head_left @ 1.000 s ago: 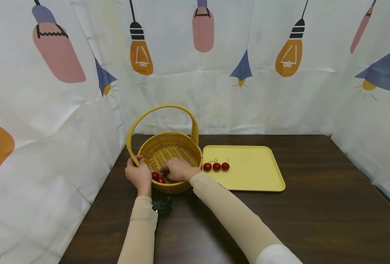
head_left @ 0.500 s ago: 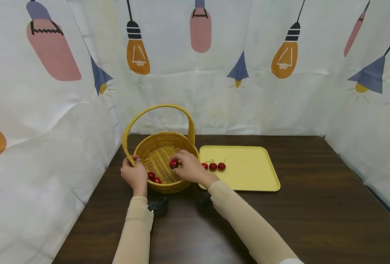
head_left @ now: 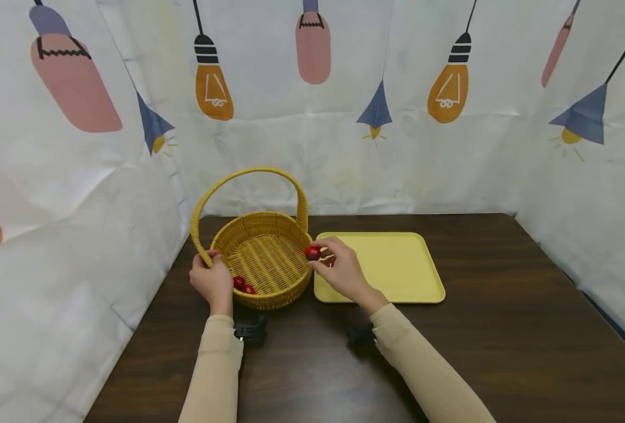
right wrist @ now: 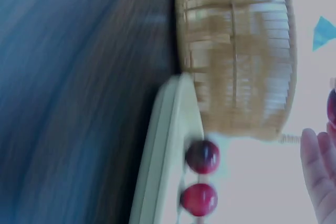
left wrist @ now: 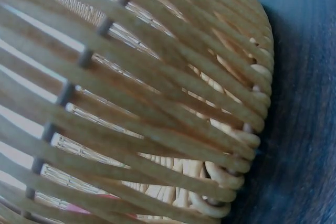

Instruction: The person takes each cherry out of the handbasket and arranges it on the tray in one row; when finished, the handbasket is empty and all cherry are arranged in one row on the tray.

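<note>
My left hand [head_left: 213, 283] grips the left side of the yellow wicker basket [head_left: 271, 301] near the foot of its handle. Two red cherries [head_left: 248, 289] lie inside, by the near left wall. Between thumb and fingers, my right hand [head_left: 345, 271] pinches another cherry [head_left: 312, 252] above the basket's right rim and the left edge of the yellow tray [head_left: 397, 264]. In the right wrist view two cherries [right wrist: 199, 200] show on the tray [right wrist: 167, 145]; in the head view my right hand mostly hides them. The basket's woven wall [left wrist: 157, 98] fills most of the left wrist view.
Both things stand on a dark wooden table [head_left: 503, 329], the tray close at the basket's right. A white cloth [head_left: 344, 164] printed with lamps hangs behind the table and along its sides. The tall basket handle [head_left: 259, 170] arches over the basket.
My right hand has come up out of the basket with a cherry and moved right to the tray's left edge. My left hand keeps its grip on the basket.
</note>
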A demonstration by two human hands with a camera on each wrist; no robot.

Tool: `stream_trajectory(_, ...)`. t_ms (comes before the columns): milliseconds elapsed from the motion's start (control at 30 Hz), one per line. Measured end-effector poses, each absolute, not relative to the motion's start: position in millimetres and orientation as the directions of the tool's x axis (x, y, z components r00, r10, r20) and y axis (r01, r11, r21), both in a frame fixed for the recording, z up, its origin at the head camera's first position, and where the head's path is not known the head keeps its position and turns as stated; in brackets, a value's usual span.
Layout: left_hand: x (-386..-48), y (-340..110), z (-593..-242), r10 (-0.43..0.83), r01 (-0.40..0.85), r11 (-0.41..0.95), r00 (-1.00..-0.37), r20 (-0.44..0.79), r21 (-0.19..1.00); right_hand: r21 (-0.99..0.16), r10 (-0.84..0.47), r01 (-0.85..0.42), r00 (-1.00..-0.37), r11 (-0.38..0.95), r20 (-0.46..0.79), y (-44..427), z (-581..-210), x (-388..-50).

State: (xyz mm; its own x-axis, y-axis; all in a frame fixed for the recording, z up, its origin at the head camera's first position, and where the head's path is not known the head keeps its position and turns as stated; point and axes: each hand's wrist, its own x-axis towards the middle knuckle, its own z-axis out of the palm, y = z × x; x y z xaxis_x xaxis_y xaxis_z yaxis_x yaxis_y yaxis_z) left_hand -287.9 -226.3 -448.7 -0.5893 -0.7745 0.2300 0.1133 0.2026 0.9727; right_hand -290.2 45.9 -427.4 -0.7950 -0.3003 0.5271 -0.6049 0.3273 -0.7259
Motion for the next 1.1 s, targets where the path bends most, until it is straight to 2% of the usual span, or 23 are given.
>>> stream_trajectory(367,-284.2,-224.8,-445.1,-0.772,0.105,0.196,-0.597,0.219,0.975,-0.778,-0.19,-0.475,-0.879,0.412,0.436,103.0,-441.6,-298.9)
stream_trajectory(767,-285.4,-224.5,-444.8,-0.777,0.11,0.207,-0.585,0.232,0.972,-0.751,-0.099,-0.372,-0.919,0.546,0.382,140.5,-459.8,-313.5)
stream_trajectory(1100,-287.1,-226.5,-448.0,-0.769,0.114,0.215,-0.593,0.24,0.97,-0.773,-0.075,-0.226,-0.971,0.592,0.226,153.4,-470.7,-316.8)
